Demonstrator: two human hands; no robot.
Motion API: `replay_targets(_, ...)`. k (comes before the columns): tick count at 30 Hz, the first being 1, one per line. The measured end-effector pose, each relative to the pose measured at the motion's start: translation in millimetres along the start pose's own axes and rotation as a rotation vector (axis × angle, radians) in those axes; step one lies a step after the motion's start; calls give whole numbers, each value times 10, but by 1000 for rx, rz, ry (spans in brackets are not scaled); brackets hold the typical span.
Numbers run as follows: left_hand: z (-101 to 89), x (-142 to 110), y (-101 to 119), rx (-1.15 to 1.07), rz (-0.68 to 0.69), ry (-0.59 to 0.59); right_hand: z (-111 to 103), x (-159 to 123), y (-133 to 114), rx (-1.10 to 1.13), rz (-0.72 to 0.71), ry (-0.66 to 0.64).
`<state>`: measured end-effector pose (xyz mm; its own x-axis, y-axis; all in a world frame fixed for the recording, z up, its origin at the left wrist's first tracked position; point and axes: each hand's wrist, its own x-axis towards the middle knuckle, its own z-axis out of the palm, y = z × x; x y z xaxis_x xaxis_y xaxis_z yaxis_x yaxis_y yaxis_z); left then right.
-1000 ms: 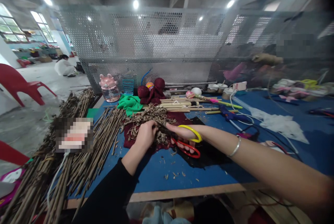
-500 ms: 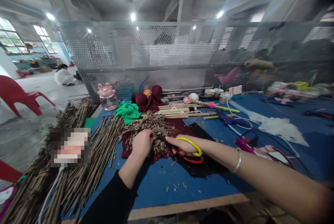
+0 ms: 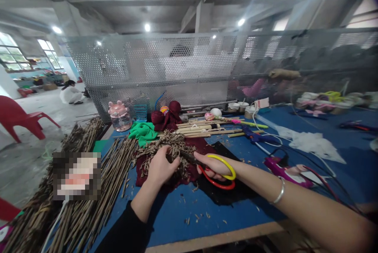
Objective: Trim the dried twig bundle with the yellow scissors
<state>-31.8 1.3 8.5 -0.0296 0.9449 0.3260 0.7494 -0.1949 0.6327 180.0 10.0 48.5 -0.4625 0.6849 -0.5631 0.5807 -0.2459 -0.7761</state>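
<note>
In the head view, my right hand (image 3: pixel 213 164) is closed on scissors with one yellow and one red handle loop (image 3: pixel 226 184). Their dark blades (image 3: pixel 189 156) point left into a heap of dry, curled brown leaves and stalks (image 3: pixel 165 139). My left hand (image 3: pixel 161 165) rests at the heap's near side, its thumb apart from the index finger; the other fingers are partly hidden. Whether a leaf lies against them I cannot tell. Under the heap spreads a dark red cloth (image 3: pixel 193 172), beside a black sheet (image 3: pixel 218 194).
Long brown stalks (image 3: pixel 108 182) lie left, near a blurred-out device (image 3: pixel 78 176) on a white cable. Behind are a green cloth (image 3: pixel 143 133), a pink-lidded bottle (image 3: pixel 119 117) and pale sticks (image 3: pixel 197 128). Glue guns (image 3: pixel 256 135) and a plastic bag (image 3: pixel 313 143) lie right on the blue table (image 3: pixel 203 231).
My left thumb has come away from the index finger. The scissors have moved slightly right and show more blade. The view has shifted a little.
</note>
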Motion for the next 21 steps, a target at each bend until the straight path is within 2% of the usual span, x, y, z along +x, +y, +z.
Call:
replay_targets(5, 112, -6, -6, -74, 30, 25, 22, 32, 9, 168, 48, -52)
replay_targets(11, 145, 24, -55, -135, 44, 52, 55, 20, -15, 183, 77, -96)
replay_targets(14, 132, 41, -73, -141, -20, 42, 55, 10, -4, 186, 86, -110)
replay_targets(18, 123, 58, -83, -240, -198, 11, 59, -8, -5, 208, 108, -222)
replay_targets(21, 116, 58, -75, -269, -239, 33, 74, -2, -32, 204, 144, -255)
